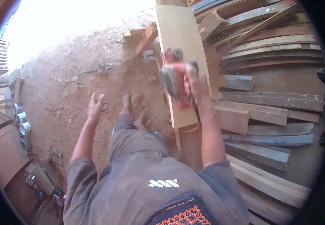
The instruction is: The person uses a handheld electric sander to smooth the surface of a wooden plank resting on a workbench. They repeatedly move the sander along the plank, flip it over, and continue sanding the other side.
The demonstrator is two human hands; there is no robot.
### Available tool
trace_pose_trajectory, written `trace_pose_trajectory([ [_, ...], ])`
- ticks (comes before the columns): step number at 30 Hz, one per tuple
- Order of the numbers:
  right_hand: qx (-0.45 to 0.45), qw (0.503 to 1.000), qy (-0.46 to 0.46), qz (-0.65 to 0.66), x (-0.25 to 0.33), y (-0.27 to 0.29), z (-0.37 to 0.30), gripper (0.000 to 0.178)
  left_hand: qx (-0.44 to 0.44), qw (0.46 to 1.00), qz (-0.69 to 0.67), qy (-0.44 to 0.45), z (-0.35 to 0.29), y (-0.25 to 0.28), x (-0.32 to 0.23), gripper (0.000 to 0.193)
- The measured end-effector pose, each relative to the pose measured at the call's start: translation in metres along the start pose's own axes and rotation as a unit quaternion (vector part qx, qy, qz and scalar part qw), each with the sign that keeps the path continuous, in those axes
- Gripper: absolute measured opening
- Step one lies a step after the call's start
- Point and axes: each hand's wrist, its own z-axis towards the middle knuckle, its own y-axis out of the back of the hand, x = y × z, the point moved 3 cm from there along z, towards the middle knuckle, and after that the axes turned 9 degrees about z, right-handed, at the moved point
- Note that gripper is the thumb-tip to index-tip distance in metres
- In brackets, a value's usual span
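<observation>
So the right hand [193, 84] is wrapped around the rear handle of a red and black handheld power tool [177, 80], fingers curled closed on the grip. The tool is over the lower half of a long pale board [190, 33], with its left side hanging out past the board's left edge. It's kinda blurry, so I can't tell if the whole base is flat on the wood. A thin reddish cable [190, 129] loops by the near end of the board. Left hand [97, 104] is just out in the air over the dirt floor [53, 63], well apart from the tool, fingers loosely spread and a bit bent. Two bare feet [125, 97] are on the dirt to the left of the board, and there's an angled wooden leg [146, 39] beside its far half. Sawdust [215, 75] is piled along the right edge, and past that the right side is loaded with planks [267, 97], some straight, some curved, some greyish. Further left on the ground there's a long-handled tool [91, 71], too small to make out properly, then a row of whitish round rings or rolls [24, 128] next to a brown wooden panel [5, 150], with a pair of sandals [55, 152] just below them.
</observation>
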Motion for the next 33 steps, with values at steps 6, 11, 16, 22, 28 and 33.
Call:
trace_pose_trajectory([
  [6, 0.002, 0.998, -0.046, -0.051, -0.083, 0.039, -0.222, 0.046, -0.111, 0.97, -0.044, 0.212, -0.027, 0.09, 0.149, 0.08],
  [11, -0.027, 0.998, -0.049, -0.038, -0.077, 0.024, -0.196, 0.044, -0.066, 0.949, -0.131, 0.279, -0.034, 0.068, 0.183, 0.076],
  [16, -0.006, 0.999, 0.034, 0.007, -0.004, -0.02, -0.006, 0.061, -0.033, 0.986, -0.127, 0.101, 0.02, 0.013, 0.059, 0.08],
  [22, 0.011, 0.998, 0.014, 0.058, 0.056, -0.044, 0.085, 0.059, 0.02, 0.992, -0.08, -0.09, 0.023, -0.02, -0.051, 0.081],
  [28, 0.008, 0.998, -0.006, -0.055, -0.05, 0.02, -0.12, 0.051, -0.072, 0.988, -0.091, 0.102, 0.029, 0.061, 0.071, 0.082],
  [33, -0.052, 0.991, -0.12, -0.006, -0.091, 0.042, -0.235, 0.046, -0.065, 0.955, -0.145, 0.251, 0.007, 0.059, 0.184, 0.056],
])
